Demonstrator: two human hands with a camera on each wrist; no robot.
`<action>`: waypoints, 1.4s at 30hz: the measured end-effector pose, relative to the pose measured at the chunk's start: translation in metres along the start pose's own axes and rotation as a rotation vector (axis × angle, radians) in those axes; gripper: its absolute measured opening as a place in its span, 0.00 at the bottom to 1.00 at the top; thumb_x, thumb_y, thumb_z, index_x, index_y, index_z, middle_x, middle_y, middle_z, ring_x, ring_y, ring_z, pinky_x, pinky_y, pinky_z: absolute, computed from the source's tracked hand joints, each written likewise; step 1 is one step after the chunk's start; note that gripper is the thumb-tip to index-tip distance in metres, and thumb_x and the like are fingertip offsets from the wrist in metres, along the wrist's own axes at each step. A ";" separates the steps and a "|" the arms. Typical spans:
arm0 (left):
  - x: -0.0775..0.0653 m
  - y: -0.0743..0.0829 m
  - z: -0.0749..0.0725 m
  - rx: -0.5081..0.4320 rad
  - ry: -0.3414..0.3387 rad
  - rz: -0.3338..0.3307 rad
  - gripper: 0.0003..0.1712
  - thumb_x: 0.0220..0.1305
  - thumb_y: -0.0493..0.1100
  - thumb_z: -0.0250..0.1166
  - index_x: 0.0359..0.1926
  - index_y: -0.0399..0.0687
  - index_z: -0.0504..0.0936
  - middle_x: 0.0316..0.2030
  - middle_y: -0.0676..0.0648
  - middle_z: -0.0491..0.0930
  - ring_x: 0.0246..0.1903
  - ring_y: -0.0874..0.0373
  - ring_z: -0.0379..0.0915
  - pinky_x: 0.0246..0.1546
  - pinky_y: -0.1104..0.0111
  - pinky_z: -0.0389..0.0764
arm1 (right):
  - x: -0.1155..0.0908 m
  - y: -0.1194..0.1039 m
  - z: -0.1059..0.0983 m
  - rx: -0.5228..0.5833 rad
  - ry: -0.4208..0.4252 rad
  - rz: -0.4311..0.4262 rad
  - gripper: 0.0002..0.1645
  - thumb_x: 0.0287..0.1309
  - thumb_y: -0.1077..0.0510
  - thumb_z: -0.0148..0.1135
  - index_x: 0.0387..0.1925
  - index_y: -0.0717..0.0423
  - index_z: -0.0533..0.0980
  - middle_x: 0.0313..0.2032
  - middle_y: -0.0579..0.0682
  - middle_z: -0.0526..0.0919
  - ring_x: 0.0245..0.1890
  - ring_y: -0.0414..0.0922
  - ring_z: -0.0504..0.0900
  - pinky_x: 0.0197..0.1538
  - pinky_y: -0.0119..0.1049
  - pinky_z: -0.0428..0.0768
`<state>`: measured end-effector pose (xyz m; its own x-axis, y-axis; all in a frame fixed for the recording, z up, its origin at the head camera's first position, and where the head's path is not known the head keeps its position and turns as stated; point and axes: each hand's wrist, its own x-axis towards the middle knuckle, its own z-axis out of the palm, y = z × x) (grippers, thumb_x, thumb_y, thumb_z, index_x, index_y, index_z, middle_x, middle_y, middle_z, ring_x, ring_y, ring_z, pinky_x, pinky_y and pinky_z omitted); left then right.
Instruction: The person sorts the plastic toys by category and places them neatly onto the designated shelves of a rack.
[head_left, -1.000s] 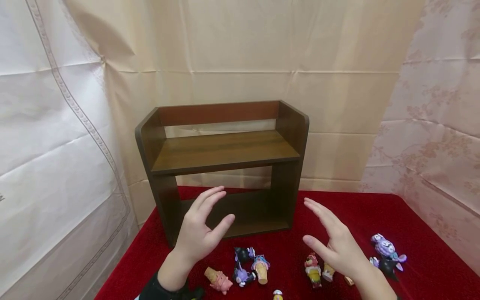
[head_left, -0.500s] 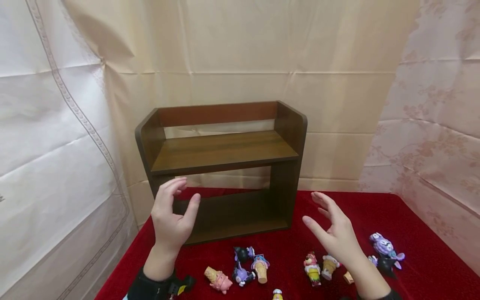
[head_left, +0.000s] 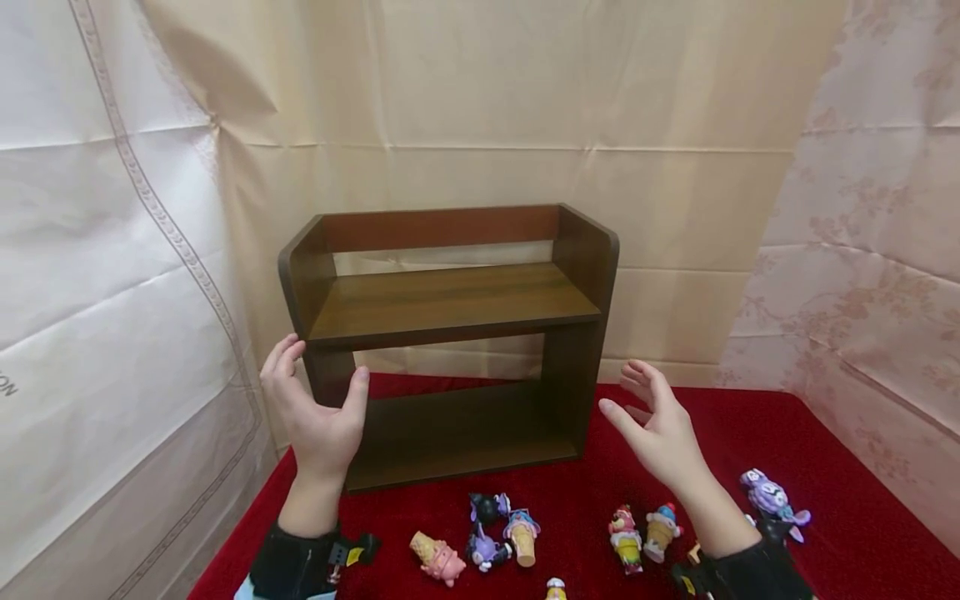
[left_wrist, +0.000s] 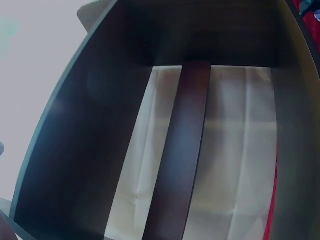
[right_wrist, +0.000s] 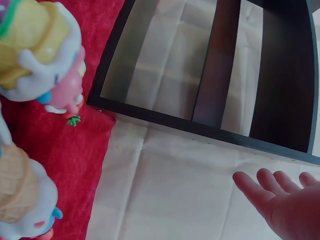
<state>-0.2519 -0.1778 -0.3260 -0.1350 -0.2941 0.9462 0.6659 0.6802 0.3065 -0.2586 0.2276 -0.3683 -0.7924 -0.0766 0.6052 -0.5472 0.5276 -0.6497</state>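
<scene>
A brown two-tier wooden shelf [head_left: 453, 302] stands on red cloth. My left hand [head_left: 321, 425] is raised before its left side panel, fingers spread and holding nothing; I cannot tell whether they touch it. Past the shelf's right side, my right hand [head_left: 663, 433] hovers over the cloth with fingers slightly bent and nothing in them. The right wrist view shows that hand [right_wrist: 282, 200] apart from the shelf's side. Below it lie a red-and-yellow figurine [head_left: 627, 540] and a cone figurine [head_left: 662, 532] with a blue top. The shelf [left_wrist: 177, 150] fills the left wrist view.
Near the front lie a pink cone figurine [head_left: 438, 558], a purple figurine [head_left: 486, 550], a black-and-purple one [head_left: 487, 507] and a blue-topped cone [head_left: 522, 537]. Another purple figurine [head_left: 772, 496] lies at right. Pale curtains [head_left: 480, 100] hang behind the red cloth [head_left: 690, 417].
My left hand has moved left from before the lower compartment to the shelf's left side. The right hand has risen slightly, uncovering the blue-topped cone figurine. Shelf and figurines stay put.
</scene>
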 end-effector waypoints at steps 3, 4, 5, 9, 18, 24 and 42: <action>-0.003 -0.016 0.000 0.028 -0.024 -0.051 0.43 0.44 0.41 0.71 0.62 0.40 0.63 0.63 0.44 0.63 0.61 0.48 0.55 0.61 0.50 0.59 | 0.007 0.004 0.002 0.012 -0.010 0.024 0.41 0.59 0.52 0.66 0.68 0.52 0.56 0.63 0.56 0.67 0.60 0.52 0.68 0.50 0.56 0.76; -0.004 -0.020 0.000 0.028 -0.035 -0.075 0.45 0.44 0.42 0.71 0.65 0.43 0.61 0.65 0.46 0.62 0.62 0.48 0.55 0.62 0.50 0.59 | 0.009 0.005 0.003 0.015 -0.010 0.029 0.41 0.59 0.52 0.65 0.69 0.52 0.56 0.63 0.56 0.67 0.60 0.52 0.68 0.51 0.57 0.75; -0.004 -0.023 0.000 0.031 -0.051 -0.098 0.47 0.45 0.42 0.72 0.67 0.47 0.60 0.65 0.48 0.61 0.62 0.49 0.54 0.63 0.50 0.58 | 0.011 0.007 0.003 0.017 -0.012 0.035 0.42 0.59 0.51 0.65 0.69 0.53 0.55 0.64 0.57 0.67 0.60 0.53 0.68 0.51 0.58 0.75; -0.007 -0.034 0.000 -0.003 -0.103 -0.192 0.50 0.48 0.42 0.72 0.70 0.51 0.55 0.67 0.52 0.58 0.64 0.53 0.52 0.65 0.51 0.55 | 0.021 0.012 0.007 0.001 -0.017 0.053 0.44 0.59 0.48 0.65 0.69 0.55 0.54 0.64 0.58 0.66 0.60 0.53 0.68 0.54 0.61 0.72; -0.016 -0.050 0.001 -0.021 -0.144 -0.368 0.49 0.52 0.40 0.72 0.71 0.49 0.55 0.67 0.51 0.60 0.64 0.62 0.53 0.66 0.59 0.57 | 0.037 0.020 0.018 -0.009 -0.061 0.114 0.48 0.57 0.42 0.66 0.70 0.55 0.53 0.65 0.60 0.64 0.60 0.56 0.67 0.56 0.60 0.71; -0.023 -0.066 0.002 0.008 -0.141 -0.370 0.39 0.51 0.38 0.72 0.65 0.44 0.68 0.57 0.45 0.73 0.55 0.56 0.67 0.53 0.51 0.71 | 0.047 0.023 0.028 -0.014 -0.090 0.157 0.50 0.56 0.40 0.66 0.71 0.55 0.52 0.65 0.61 0.64 0.59 0.54 0.69 0.55 0.58 0.73; -0.045 -0.093 0.004 0.157 -0.204 -0.489 0.15 0.56 0.44 0.70 0.42 0.43 0.80 0.38 0.38 0.82 0.40 0.46 0.75 0.38 0.49 0.74 | 0.058 0.040 0.053 -0.075 -0.071 0.136 0.34 0.59 0.49 0.65 0.64 0.50 0.64 0.53 0.56 0.77 0.49 0.52 0.77 0.43 0.52 0.82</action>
<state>-0.3106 -0.2247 -0.3964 -0.5507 -0.4754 0.6861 0.3747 0.5937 0.7122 -0.3412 0.1998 -0.3835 -0.8765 -0.0582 0.4779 -0.4138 0.5987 -0.6858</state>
